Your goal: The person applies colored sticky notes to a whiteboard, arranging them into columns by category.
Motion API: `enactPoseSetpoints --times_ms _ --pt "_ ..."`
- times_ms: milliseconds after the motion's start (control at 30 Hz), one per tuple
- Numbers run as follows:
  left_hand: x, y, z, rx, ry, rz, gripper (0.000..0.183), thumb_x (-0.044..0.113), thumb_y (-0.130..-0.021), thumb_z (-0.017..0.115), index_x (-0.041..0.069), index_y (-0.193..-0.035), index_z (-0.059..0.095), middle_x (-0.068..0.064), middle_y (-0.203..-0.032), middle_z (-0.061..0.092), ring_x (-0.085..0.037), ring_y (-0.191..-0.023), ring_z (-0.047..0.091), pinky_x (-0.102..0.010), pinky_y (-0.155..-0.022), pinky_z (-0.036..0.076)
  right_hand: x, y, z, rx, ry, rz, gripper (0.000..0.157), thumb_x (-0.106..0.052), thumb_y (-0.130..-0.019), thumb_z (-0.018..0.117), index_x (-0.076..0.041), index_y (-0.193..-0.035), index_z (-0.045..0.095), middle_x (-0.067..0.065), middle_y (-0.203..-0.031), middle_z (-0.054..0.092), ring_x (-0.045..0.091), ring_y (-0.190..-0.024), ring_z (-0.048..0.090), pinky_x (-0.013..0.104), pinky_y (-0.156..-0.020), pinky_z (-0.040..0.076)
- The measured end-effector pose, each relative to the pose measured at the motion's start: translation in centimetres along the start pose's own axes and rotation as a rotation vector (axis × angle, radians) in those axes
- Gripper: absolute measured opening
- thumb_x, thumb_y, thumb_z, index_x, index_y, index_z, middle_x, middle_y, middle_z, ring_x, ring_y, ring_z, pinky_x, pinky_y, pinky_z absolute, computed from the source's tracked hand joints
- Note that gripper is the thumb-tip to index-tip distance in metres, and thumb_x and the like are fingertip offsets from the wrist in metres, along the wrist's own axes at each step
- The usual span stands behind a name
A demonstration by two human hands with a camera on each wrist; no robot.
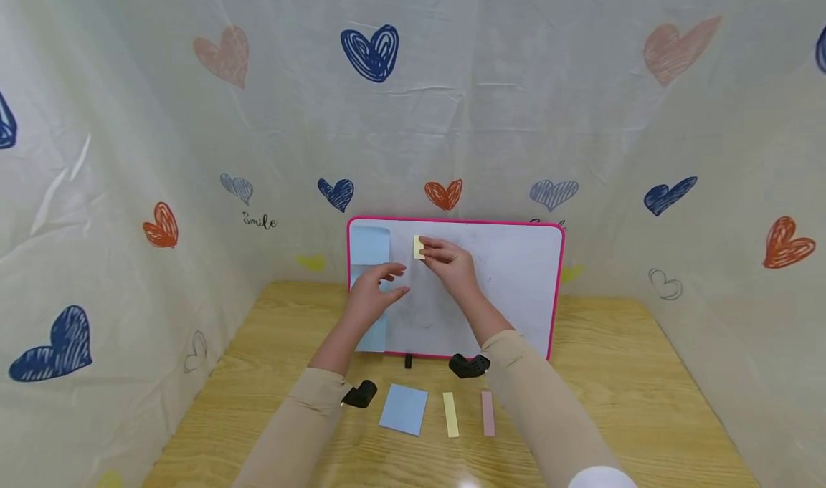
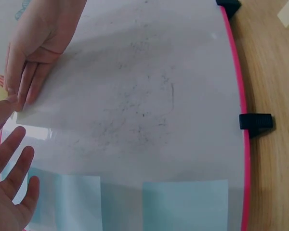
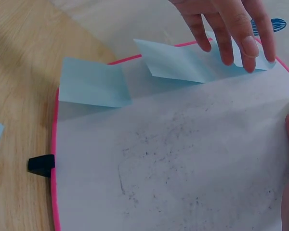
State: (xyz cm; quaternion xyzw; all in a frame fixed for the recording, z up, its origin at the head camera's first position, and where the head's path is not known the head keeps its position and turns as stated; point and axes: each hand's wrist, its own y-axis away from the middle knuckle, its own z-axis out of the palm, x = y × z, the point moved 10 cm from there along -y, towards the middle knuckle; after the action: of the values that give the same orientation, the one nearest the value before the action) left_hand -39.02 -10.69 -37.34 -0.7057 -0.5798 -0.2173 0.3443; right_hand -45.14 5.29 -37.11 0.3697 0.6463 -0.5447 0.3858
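A whiteboard (image 1: 516,280) with a pink rim stands tilted on the table. My right hand (image 1: 454,266) pinches a small pale yellow sticky note (image 1: 418,247) against the board's upper part, left of centre. Light blue sticky notes (image 1: 371,246) run down the board's left side; in the right wrist view, one blue note (image 3: 171,62) has an edge lifting off the surface. My left hand (image 1: 373,294) hovers before these notes, its fingers loosely bent and holding nothing. In the left wrist view, its thumb overlaps the right fingertips, and contact is unclear.
On the wooden table (image 1: 613,373) in front of the board lie a blue sticky pad (image 1: 404,409), a narrow yellow pad (image 1: 450,415) and a narrow pink pad (image 1: 488,414). A black foot (image 1: 409,361) supports the board's lower edge. Behind hangs a heart-printed curtain (image 1: 490,144).
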Motion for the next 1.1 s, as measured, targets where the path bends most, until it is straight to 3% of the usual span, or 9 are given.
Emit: enactPoseSetpoints --times_ms 200,633,1100 --pt "0.11 -0.09 -0.19 0.014 -0.002 0.018 0.040 0.021 -0.086 0.076 0.013 -0.124 0.065 -0.004 -0.117 0.066 -0.023 -0.106 0.058 -0.043 -0.095 0.047 -0.26 -0.39 0.17 -0.012 0.008 -0.042 0.014 0.002 -0.087 0.070 0.003 -0.101 0.075 0.006 -0.123 0.066 0.021 -0.115 0.059 0.028 -0.086 0.053" --pt "-0.20 0.09 -0.07 0.016 0.001 0.023 0.040 0.020 -0.086 0.077 0.013 -0.123 0.066 -0.004 -0.116 0.065 -0.023 -0.105 0.058 -0.043 -0.094 0.047 -0.51 -0.80 0.31 -0.049 0.063 -0.006 0.015 0.000 -0.088 0.070 0.001 -0.102 0.075 0.003 -0.125 0.065 0.019 -0.116 0.058 0.028 -0.087 0.052" --pt "-0.73 0.79 0.66 -0.014 0.031 -0.003 0.039 0.022 -0.087 0.076 0.015 -0.123 0.065 -0.002 -0.116 0.064 -0.023 -0.107 0.057 -0.042 -0.091 0.050 -1.06 -0.87 0.98 -0.162 0.226 0.022 0.016 -0.005 -0.090 0.068 -0.005 -0.104 0.076 -0.007 -0.133 0.060 0.017 -0.112 0.056 0.029 -0.084 0.053"
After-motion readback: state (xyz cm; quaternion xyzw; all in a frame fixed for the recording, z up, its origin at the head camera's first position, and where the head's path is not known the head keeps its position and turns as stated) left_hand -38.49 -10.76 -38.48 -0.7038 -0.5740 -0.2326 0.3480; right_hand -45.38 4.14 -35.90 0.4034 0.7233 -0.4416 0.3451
